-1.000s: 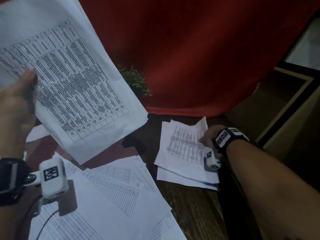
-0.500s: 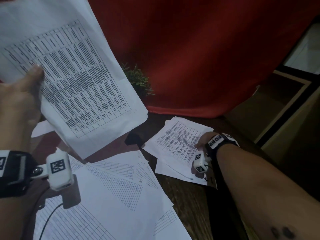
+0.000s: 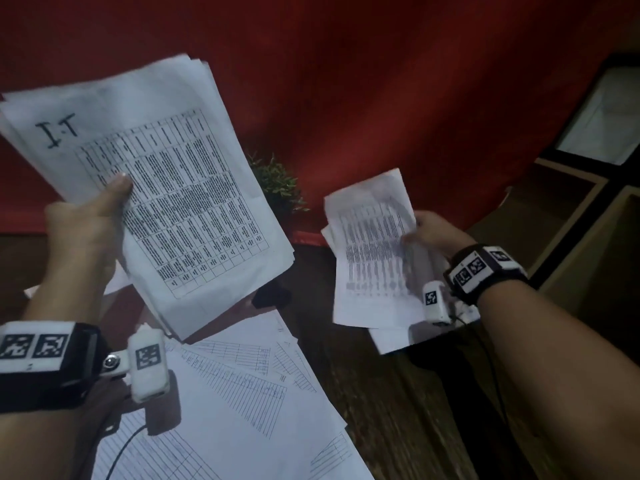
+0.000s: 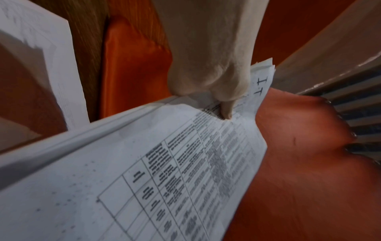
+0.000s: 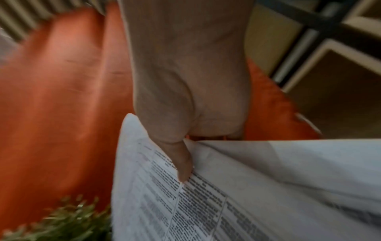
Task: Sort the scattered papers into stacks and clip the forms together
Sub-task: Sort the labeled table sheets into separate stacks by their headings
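Note:
My left hand holds up a thick stack of printed table forms, marked "I.T" at the top corner, with the thumb pressed on the front sheet. My right hand pinches a smaller bunch of printed sheets by their right edge and has them lifted off the table; the thumb lies on the top page. More ruled forms lie scattered on the dark wooden table under my left forearm.
A red cloth hangs behind the table. A small green plant stands at the back between the two stacks. A small black object lies under the left stack. Beige shelving is to the right.
My right hand has gripped the small bunch of sheets and lifted it off the table. My left hand has lowered its stack a little toward the middle.

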The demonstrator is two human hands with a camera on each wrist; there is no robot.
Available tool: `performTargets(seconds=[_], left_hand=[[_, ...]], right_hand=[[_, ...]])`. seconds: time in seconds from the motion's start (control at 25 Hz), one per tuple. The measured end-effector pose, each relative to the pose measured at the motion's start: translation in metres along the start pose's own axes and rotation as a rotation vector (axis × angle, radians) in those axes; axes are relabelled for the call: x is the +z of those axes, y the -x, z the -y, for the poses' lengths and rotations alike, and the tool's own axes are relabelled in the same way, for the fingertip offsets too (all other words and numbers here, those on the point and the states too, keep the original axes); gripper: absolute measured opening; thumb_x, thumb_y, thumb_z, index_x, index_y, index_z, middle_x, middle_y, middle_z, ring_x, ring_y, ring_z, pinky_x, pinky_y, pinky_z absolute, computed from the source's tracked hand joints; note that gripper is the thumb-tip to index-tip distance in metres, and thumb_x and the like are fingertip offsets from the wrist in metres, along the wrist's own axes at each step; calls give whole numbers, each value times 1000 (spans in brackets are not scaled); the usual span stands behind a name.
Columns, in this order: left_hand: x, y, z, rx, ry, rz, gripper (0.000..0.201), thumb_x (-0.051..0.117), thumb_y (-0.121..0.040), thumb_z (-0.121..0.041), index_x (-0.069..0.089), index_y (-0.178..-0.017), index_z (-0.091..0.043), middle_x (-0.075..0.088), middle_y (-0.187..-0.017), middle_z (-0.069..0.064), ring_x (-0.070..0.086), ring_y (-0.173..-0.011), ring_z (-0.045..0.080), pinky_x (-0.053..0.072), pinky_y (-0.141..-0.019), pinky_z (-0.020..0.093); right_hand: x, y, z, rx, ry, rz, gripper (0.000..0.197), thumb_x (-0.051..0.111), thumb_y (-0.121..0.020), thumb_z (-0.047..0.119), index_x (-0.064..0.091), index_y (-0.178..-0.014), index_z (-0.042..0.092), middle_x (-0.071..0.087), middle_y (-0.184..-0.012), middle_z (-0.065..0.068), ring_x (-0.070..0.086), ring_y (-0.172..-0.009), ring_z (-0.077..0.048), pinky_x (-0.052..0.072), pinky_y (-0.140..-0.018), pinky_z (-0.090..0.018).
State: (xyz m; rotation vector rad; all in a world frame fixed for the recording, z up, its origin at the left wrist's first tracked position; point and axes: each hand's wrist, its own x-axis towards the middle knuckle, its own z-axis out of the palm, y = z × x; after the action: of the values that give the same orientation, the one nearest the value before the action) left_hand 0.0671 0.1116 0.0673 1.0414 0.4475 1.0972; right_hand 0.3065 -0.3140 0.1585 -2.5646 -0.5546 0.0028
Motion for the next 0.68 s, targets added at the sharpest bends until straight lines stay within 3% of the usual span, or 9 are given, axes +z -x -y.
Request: performTargets(seconds=[0.08, 0.2, 0.32, 0.4, 0.44, 0.52, 0.6, 0.68], left_hand=[[12, 7, 0, 29, 36, -41, 30, 91, -85, -35, 76, -103, -16, 82, -101, -11, 80, -97, 5, 64, -91, 29], [44, 25, -4, 36, -4, -32, 20, 88, -89, -29, 76, -101, -18, 78, -92, -14, 77, -85, 1, 60, -79, 21], [79, 23, -3, 12, -71, 50, 32, 90, -87, -23, 77, -113, -10, 75, -87, -9, 74, -82, 14, 54, -72, 21], [102, 26, -5, -87, -145, 140, 25, 87, -90, -17, 77, -110, -5, 73, -73, -5, 68, -63, 12, 51, -59, 21], [113, 32, -5, -136, -185, 201, 18, 84, -93, -12, 77, -106, -4, 73, -66, -4, 66, -55, 11, 50, -54, 22], [132, 49, -4, -205, -141, 317, 7, 75, -95, 2, 74, -101, -1, 75, -62, -3, 69, -50, 10, 52, -48, 21], [139, 58, 0, -266, -179, 355, 16, 72, -91, 9, 75, -104, 1, 75, -63, -1, 69, -51, 12, 52, -47, 21], [139, 63, 4, -361, -300, 347, 16, 72, -90, 3, 77, -104, -2, 75, -76, 8, 69, -61, 21, 53, -55, 26]], right_hand=[[-22, 0, 28, -140, 210, -38, 21, 68, -91, 3, 72, -108, 15, 76, -111, -8, 71, -103, -25, 50, -83, -31], [-39, 15, 76, -383, 659, -109, 24, 59, -90, 5, 64, -108, 21, 69, -112, -3, 63, -111, -30, 44, -96, -45], [-30, 41, 120, -776, 947, -312, 35, 46, -84, 0, 68, -106, 16, 68, -103, -5, 61, -104, -35, 40, -99, -56], [-11, 58, 141, -1023, 1037, -408, 34, 39, -81, 10, 70, -91, 16, 69, -92, -3, 63, -98, -33, 45, -92, -50], [0, 66, 148, -1082, 1086, -393, 33, 39, -83, 15, 71, -89, 19, 68, -93, -1, 62, -100, -31, 45, -89, -47], [22, 83, 164, -1170, 1217, -366, 25, 51, -92, 23, 73, -104, 25, 66, -115, 3, 53, -115, -28, 44, -93, -42], [42, 99, 172, -1153, 1314, -248, 27, 58, -98, 29, 69, -123, 27, 56, -136, 2, 49, -124, -25, 42, -97, -39], [55, 111, 176, -1128, 1253, -217, 26, 56, -103, 25, 67, -126, 25, 53, -134, -1, 56, -112, -23, 43, -83, -37]])
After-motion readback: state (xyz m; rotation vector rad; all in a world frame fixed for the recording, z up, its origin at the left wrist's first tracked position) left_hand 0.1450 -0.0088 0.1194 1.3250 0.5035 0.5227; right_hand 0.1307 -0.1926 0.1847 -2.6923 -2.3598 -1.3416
